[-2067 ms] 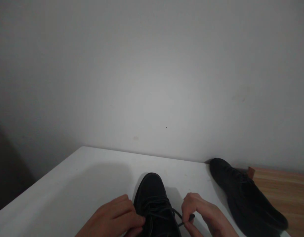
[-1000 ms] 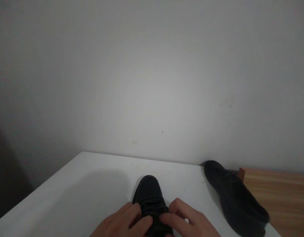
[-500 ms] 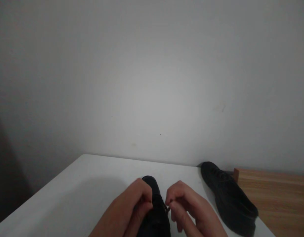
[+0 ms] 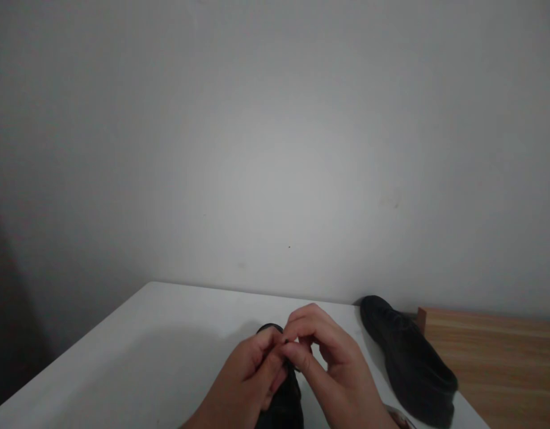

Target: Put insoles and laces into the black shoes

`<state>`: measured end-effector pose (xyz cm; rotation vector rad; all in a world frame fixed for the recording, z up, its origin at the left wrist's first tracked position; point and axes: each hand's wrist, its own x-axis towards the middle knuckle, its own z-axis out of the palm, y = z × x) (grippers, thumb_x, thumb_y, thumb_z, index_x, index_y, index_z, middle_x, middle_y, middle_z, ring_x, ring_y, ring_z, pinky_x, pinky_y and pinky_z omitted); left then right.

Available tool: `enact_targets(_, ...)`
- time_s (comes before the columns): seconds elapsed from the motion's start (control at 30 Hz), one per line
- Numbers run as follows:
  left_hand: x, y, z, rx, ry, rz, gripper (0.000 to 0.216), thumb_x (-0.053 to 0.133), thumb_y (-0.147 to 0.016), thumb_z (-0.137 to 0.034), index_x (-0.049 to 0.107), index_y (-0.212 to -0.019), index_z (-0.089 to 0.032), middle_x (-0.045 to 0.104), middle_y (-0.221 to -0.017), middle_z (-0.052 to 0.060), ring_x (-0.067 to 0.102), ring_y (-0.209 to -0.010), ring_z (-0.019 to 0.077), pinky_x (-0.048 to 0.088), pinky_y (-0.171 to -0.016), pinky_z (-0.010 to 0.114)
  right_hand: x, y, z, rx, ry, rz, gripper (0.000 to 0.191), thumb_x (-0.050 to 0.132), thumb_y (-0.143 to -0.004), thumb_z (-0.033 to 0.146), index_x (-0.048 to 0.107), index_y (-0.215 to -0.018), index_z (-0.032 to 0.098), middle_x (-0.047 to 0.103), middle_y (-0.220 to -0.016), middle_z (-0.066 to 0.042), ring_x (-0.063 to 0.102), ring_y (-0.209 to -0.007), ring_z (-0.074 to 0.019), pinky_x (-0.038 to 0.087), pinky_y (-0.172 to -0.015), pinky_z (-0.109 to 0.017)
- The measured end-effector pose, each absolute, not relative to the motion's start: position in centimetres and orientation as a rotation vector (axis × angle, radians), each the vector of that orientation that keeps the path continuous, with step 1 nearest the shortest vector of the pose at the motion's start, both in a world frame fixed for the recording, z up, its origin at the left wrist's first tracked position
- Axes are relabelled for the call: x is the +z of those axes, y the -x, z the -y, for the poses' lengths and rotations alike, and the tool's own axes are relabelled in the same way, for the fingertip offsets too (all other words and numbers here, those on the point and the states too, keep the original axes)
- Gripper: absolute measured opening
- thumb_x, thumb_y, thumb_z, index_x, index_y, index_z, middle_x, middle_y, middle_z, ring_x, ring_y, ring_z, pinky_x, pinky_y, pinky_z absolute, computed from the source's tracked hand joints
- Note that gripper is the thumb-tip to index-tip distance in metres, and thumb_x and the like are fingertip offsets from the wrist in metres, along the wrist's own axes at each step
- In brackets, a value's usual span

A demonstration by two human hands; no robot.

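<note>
A black lace-up shoe [image 4: 281, 399] stands on the white table [image 4: 136, 351] at the bottom centre, mostly hidden behind my hands. My left hand [image 4: 245, 381] and my right hand [image 4: 331, 369] are raised just above it, fingertips pinched together and touching each other. A thin black lace end [image 4: 286, 341] shows between the pinching fingers of both hands. A second black shoe [image 4: 406, 357] lies on the table to the right, toe toward the wall.
A plain white wall rises directly behind the table. A wooden surface [image 4: 493, 363] adjoins the table on the right. The table's left edge drops into a dark area [image 4: 11, 333].
My hands have risen from the shoe's laces and come together, pinching the lace end between them. The view has shifted slightly, so the right shoe sits further left.
</note>
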<state>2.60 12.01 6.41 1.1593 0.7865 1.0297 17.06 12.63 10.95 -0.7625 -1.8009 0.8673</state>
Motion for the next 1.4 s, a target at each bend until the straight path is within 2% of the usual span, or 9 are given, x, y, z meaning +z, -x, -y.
enact_targets(0.2, 6.5, -2.2, -11.7, 0.997, -1.251, -0.701, 0.05, 0.064, -0.08, -0.065, 0.057, -0.083, -0.016, 0.043, -0.06, -0.006, 0.032, -0.052, 0.0071, 0.024, -0.047, 0.019, 11.0, -16.5, -13.2, 0.834, 0.77, 1.777, 0.01, 0.066, -0.083, 0.014, 0.068, -0.077, 0.021, 0.059, -0.082, 0.0, 0.054, -0.072, -0.013, 0.043, -0.064, -0.023)
enact_targets(0.4, 7.1, -0.5, -11.4, 1.002, -1.597, -0.802, 0.007, 0.061, -0.084, -0.016, 0.063, -0.077, -0.017, 0.063, -0.073, -0.001, 0.058, -0.07, 0.0124, 0.045, -0.067, 0.022, 10.3, -17.0, -13.2, 0.962, 0.796, 1.793, 0.025, 0.054, -0.096, 0.036, 0.071, -0.086, 0.02, 0.066, -0.083, -0.004, 0.062, -0.081, -0.0171, 0.049, -0.074, -0.028)
enact_targets(0.47, 7.5, 0.3, -11.3, 1.093, -2.033, -0.803, 0.016, 0.055, -0.087, -0.009, 0.068, -0.085, -0.018, 0.069, -0.081, 0.002, 0.063, -0.079, 0.0149, 0.048, -0.074, 0.023, 9.4, -17.6, -13.2, 1.052, 0.884, 1.795, 0.031, 0.052, -0.097, 0.043, 0.072, -0.095, 0.02, 0.069, -0.089, -0.006, 0.064, -0.088, -0.0191, 0.05, -0.081, -0.031)
enact_targets(0.63, 8.6, 1.2, -10.5, 1.182, -2.875, -0.843, 0.027, 0.039, -0.1, -0.012, 0.062, -0.112, -0.016, 0.073, -0.087, 0.008, 0.064, -0.076, 0.0183, 0.054, -0.072, 0.027, 6.5, -18.7, -13.3, 1.172, 1.027, 1.83, 0.038, 0.057, -0.091, 0.055, 0.073, -0.105, 0.024, 0.072, -0.101, -0.008, 0.064, -0.098, -0.0234, 0.048, -0.092, -0.038)
enact_targets(0.77, 8.6, 1.0, -10.0, 1.157, -2.908, -0.911, 0.026, 0.038, -0.099, -0.009, 0.063, -0.102, -0.015, 0.072, -0.088, 0.009, 0.064, -0.082, 0.0209, 0.055, -0.078, 0.032, 6.2, -18.3, -13.5, 1.322, 0.963, 1.694, 0.038, 0.069, -0.081, 0.057, 0.07, -0.086, 0.02, 0.064, -0.071, -0.001, 0.059, -0.069, -0.0164, 0.048, -0.068, -0.028)
enact_targets(0.87, 7.6, 0.6, -10.4, 1.371, -2.837, -0.928, 0.02, 0.047, -0.097, -0.008, 0.062, -0.089, -0.017, 0.07, -0.08, 0.006, 0.062, -0.075, 0.0176, 0.053, -0.069, 0.028, 7.1, -18.1, -13.5, 1.447, 0.963, 1.659, 0.044, 0.071, -0.077, 0.06, 0.063, -0.079, 0.018, 0.056, -0.064, 0.002, 0.052, -0.062, -0.0137, 0.043, -0.063, -0.026)
enact_targets(1.07, 5.6, 1.6, -11.2, 1.541, -2.584, -0.867, 0.019, 0.051, -0.094, -0.008, 0.056, -0.08, -0.02, 0.063, -0.073, 0.001, 0.056, -0.066, 0.0123, 0.048, -0.06, 0.02, 6.9, -20.0, -12.7, 1.0, 1.135, 1.928, 0.027, 0.051, -0.095, 0.043, 0.057, -0.082, 0.02, 0.059, -0.079, -0.001, 0.055, -0.079, -0.0179, 0.044, -0.074, -0.028)
enact_targets(1.23, 4.7, 3.7, -10.1, 1.241, -2.178, -1.092, 0.012, 0.058, -0.09, -0.012, 0.057, -0.085, -0.023, 0.068, -0.084, -0.001, 0.065, -0.077, 0.0125, 0.051, -0.07, 0.018, 5.1, -23.3, -12.3, 0.779, 1.263, 2.051, 0.021, 0.046, -0.097, 0.034, 0.054, -0.082, 0.022, 0.061, -0.079, 0.0, 0.058, -0.077, -0.0168, 0.046, -0.071, -0.025)
enact_targets(1.4, 4.9, 1.9, -10.2, 1.123, -1.682, -0.885, 0.016, 0.045, -0.099, -0.033, 0.055, -0.094, -0.022, 0.073, -0.093, 0.005, 0.067, -0.095, 0.0191, 0.049, -0.087, 0.031, 4.6, -24.4, -12.0, 0.664, 1.251, 2.082, 0.02, 0.047, -0.097, 0.031, 0.055, -0.081, 0.023, 0.062, -0.075, 0.001, 0.06, -0.072, -0.0156, 0.048, -0.067, -0.022)
